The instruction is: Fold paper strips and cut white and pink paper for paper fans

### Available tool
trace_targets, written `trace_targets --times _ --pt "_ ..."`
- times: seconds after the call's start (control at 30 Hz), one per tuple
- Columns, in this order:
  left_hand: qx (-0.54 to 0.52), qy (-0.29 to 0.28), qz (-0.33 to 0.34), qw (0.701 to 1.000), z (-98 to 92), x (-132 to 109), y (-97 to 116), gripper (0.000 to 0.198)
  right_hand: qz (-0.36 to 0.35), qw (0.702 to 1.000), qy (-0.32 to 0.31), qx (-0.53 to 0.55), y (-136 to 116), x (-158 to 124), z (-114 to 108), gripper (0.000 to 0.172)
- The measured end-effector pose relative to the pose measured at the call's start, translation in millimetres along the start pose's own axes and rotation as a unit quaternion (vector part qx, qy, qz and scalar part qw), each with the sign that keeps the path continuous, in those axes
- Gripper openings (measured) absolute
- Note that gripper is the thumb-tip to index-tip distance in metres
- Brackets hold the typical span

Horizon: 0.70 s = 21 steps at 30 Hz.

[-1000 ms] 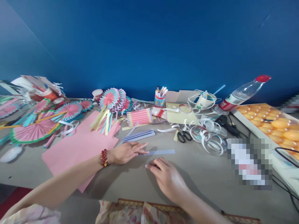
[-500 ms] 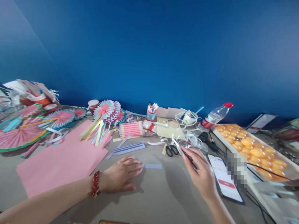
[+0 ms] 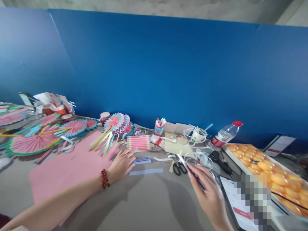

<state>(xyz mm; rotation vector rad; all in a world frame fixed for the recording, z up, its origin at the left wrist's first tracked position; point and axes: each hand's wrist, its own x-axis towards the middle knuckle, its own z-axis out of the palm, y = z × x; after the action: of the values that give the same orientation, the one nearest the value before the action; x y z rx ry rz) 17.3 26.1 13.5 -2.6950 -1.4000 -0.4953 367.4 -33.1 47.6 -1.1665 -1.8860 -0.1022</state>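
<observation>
My left hand (image 3: 121,164) lies over the left ends of several folded lilac paper strips (image 3: 141,160), its fingers stretched out and slightly apart. Its fingertips partly hide those strips. One flat lilac strip (image 3: 146,172) lies by itself just in front of them. In my right hand (image 3: 207,187), a slim dark pen-like tool (image 3: 197,179) is gripped between thumb and fingers; its exact kind is unclear. A narrow white strip (image 3: 181,159) shows just beyond its tip. Black-handled scissors (image 3: 177,168) lie just left of my right hand.
Pink paper sheets (image 3: 57,170) spread at the left, with folded paper fans (image 3: 36,142) behind. A pleated pink panel (image 3: 139,142), a pen cup (image 3: 159,127) and a bottle (image 3: 225,136) stand farther back. A phone (image 3: 237,202) and an orange-domed tray (image 3: 267,166) occupy the right.
My left hand has moved off the single lilac strip, back and left to the folded strips. My right hand still grips the dark tool. The view has tilted upward.
</observation>
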Motion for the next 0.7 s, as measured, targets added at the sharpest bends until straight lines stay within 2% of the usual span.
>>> trace_targets --times 0.17,0.27,0.4,0.53,0.7 --pt "-0.014 0.023 0.009 1.000 -3.5 -5 5 0.018 0.010 0.999 -0.035 0.005 -7 -9 1 0.027" --pt "-0.016 0.031 0.074 0.997 -4.9 -17 20 0.020 0.033 0.996 -0.083 0.011 -12 -18 7 0.026" --pt "0.001 0.009 0.154 0.988 5.3 -39 41 0.020 0.047 0.984 -0.168 0.040 -25 -35 18 0.028" --pt "-0.014 0.000 0.156 0.988 11.6 -53 46 0.020 0.041 0.972 -0.229 0.042 -34 -54 20 0.032" --pt "-0.033 -0.007 0.161 0.986 11.4 -58 44 0.020 0.058 0.971 -0.232 0.023 -35 -68 15 0.034"
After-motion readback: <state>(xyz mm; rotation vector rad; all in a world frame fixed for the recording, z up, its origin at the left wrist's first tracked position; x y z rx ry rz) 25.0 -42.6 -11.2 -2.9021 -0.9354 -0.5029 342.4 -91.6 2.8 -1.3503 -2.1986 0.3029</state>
